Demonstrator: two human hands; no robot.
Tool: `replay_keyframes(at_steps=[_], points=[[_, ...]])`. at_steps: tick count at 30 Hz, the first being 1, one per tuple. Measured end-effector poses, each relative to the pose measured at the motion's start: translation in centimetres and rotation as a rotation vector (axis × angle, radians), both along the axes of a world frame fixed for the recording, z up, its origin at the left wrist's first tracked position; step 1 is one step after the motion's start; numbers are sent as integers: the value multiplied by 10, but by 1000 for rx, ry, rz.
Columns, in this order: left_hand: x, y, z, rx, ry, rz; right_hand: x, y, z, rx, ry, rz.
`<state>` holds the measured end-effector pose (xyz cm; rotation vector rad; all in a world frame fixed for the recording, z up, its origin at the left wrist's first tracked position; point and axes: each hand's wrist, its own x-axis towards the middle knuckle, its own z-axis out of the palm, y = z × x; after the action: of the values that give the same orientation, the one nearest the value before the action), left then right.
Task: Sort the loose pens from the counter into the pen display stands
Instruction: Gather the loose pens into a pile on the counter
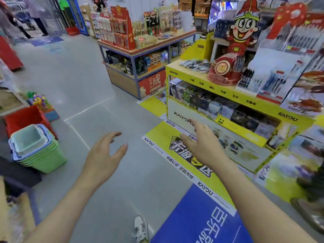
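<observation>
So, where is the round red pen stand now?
Head view, upper right: the round red pen stand sits on the yellow counter, between loose packets and white pen racks.

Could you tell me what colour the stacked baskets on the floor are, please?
Mostly green baskets, the top ones pale blue; the head view shows them.

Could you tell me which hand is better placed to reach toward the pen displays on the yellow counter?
Probably the right hand: it is open, empty and stretched toward the yellow counter, where the pen displays stand. The left hand, also empty, is farther from it.
</observation>
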<state>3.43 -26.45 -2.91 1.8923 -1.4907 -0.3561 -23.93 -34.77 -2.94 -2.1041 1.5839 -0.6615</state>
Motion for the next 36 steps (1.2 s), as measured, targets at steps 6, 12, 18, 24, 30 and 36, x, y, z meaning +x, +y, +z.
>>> replay_keyframes(at_steps=[6, 12, 18, 24, 30, 36], points=[[46, -138, -3, -32, 201, -92, 47, -117, -10, 24, -161, -192], [98, -271, 5, -5, 330, -165, 97, -226, -7, 109, -151, -198], [129, -408, 4, 39, 586, -164, 120, -337, -16, 130, -184, -272], [132, -564, -15, 30, 485, -250, 125, -466, -36, -12, -346, -476], [108, -712, -16, -33, 302, -414, 129, -589, -39, -205, -405, -581], [84, -854, -18, -91, 221, -536, 123, -707, -43, -178, -369, -687]])
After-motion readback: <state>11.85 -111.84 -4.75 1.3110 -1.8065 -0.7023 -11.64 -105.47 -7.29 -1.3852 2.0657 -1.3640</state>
